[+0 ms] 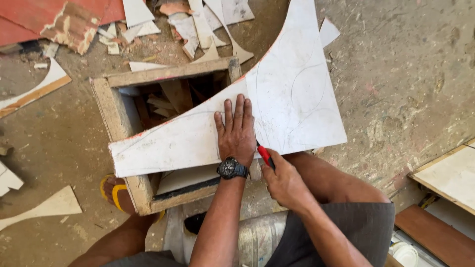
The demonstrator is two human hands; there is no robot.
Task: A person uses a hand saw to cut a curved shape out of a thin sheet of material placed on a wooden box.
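Observation:
My left hand [236, 132], with a black watch on the wrist, lies flat with fingers together on a white curved laminate sheet [292, 99]. The sheet rests across an open wooden box [115, 111] and carries thin drawn curve lines. My right hand [284, 180] grips a red-handled cutter [265, 155] whose tip meets the sheet's near edge just right of my left hand. Scrap pieces lie inside the box.
Offcuts of white sheet [198, 24] litter the dusty floor behind the box, with a red panel [44, 20] at the far left. A pale shaped offcut [49, 205] lies left. Boards [448, 175] are stacked at the right. My foot in a yellow sandal [116, 193] is beside the box.

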